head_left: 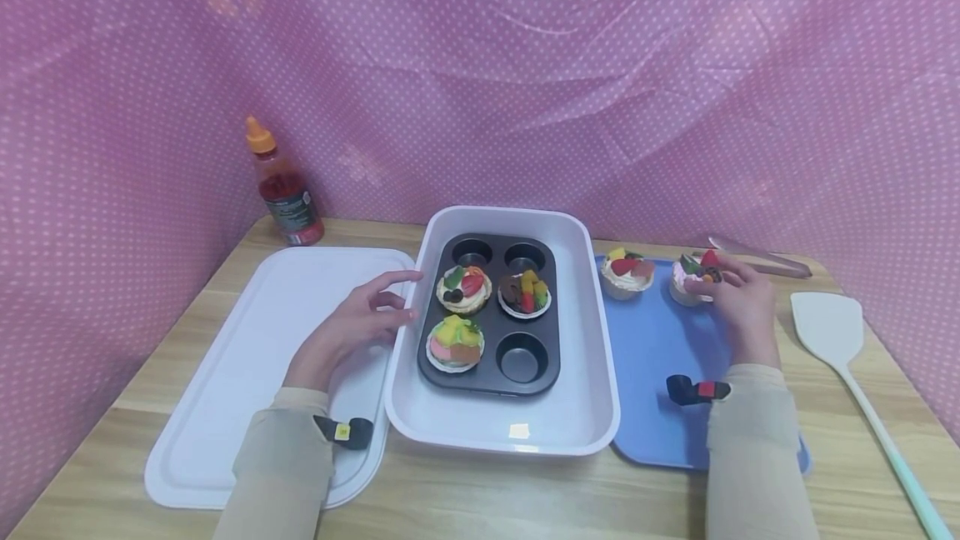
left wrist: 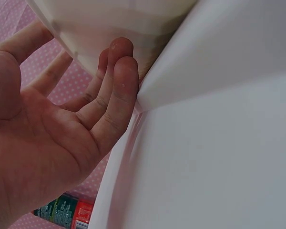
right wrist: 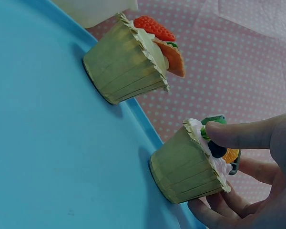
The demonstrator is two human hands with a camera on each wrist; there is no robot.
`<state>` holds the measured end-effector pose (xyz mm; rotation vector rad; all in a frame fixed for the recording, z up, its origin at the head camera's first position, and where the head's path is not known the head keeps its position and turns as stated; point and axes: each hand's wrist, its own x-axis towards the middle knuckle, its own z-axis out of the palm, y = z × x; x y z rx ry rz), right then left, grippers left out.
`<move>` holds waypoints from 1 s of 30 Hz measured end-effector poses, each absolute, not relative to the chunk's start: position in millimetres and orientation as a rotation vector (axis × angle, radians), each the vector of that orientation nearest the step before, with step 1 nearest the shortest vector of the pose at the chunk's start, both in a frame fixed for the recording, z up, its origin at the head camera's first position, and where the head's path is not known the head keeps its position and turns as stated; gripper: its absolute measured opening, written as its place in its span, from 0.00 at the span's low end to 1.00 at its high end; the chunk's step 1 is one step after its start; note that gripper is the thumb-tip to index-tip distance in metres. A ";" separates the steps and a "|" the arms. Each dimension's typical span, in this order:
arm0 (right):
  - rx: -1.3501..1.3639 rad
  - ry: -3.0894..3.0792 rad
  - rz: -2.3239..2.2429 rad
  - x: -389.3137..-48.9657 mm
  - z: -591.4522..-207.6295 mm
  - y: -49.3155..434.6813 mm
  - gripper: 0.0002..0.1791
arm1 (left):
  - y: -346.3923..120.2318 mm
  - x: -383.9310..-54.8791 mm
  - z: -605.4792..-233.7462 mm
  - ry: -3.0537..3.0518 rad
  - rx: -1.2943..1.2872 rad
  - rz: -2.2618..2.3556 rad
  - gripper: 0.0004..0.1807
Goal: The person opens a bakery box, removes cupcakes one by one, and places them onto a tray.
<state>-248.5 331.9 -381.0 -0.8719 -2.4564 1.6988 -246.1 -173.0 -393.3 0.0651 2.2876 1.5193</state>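
A cupcake with fruit on pink cream (head_left: 687, 282) stands on the blue tray (head_left: 648, 365). My right hand (head_left: 738, 298) holds it, thumb over the topping and fingers round the far side; its paper cup (right wrist: 183, 167) is close on the tray. A second fruit cupcake (head_left: 627, 272) stands to its left. My left hand (head_left: 352, 325) rests at the left side of the white basin (head_left: 600, 407), fingertips (left wrist: 125, 78) against its outer wall. Inside is a dark muffin pan (head_left: 491, 386) with three cupcakes in its cups; the other three cups are bare.
Under my left forearm lies a white lid-like tray (head_left: 255, 340). A sauce bottle with an orange cap (head_left: 288, 198) stands at the back left. Tongs (head_left: 772, 258) lie at the back right, and a white spatula with a green handle (head_left: 828, 327) lies along the right side.
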 end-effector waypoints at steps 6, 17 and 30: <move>-0.902 -2.457 1.725 -246.8 -379.2 331.7 0.45 | -173.3 -245.4 -392.6 2.292 0.079 1.523 0.35; -0.921 -2.448 1.735 -246.2 -378.7 331.3 0.45 | -173.9 -245.9 -392.5 2.284 0.088 1.527 0.36; -0.924 -2.452 1.717 -247.4 -379.4 330.6 0.44 | -175.1 -245.2 -392.5 2.279 0.125 1.545 0.36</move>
